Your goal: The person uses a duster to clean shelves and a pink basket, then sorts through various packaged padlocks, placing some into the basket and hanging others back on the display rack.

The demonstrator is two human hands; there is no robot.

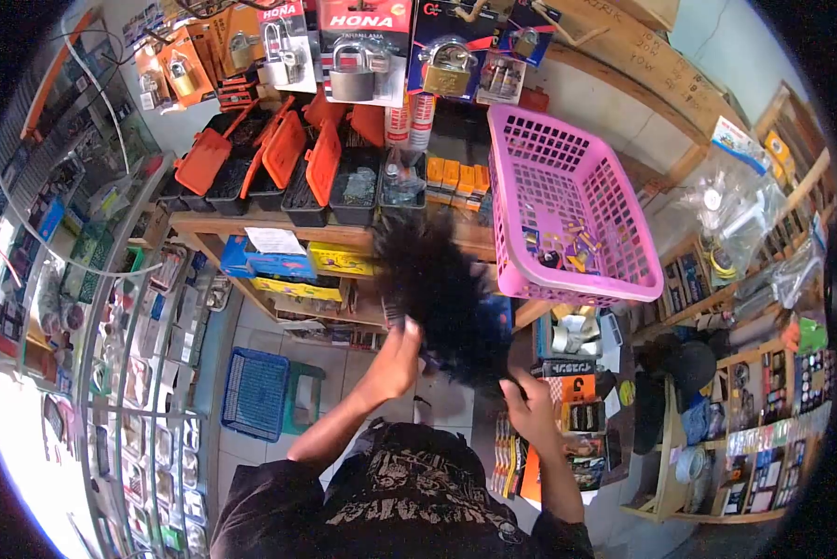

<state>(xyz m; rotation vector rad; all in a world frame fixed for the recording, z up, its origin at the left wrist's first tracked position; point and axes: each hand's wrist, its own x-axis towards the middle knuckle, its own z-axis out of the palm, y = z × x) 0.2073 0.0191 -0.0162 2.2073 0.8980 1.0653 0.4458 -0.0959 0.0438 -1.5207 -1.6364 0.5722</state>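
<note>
left hand [395,359] raised, fingers closed | right hand [533,410] raised, fingers curled | forearms bare

Black feather duster [442,298] at frame centre, left hand [392,359] in grip on its handle, right hand [533,410] touching its feathers, pink basket [567,200] upper right, orange-lidded bins [288,163] upper left

A black feather duster [442,298] is gripped in the fingers of both hands. Above the fingers, a pink latticed basket [567,200] and black bins with orange lids [283,154] are seen. Below them, a black shirt [409,503] with a pale print is worn.
</note>
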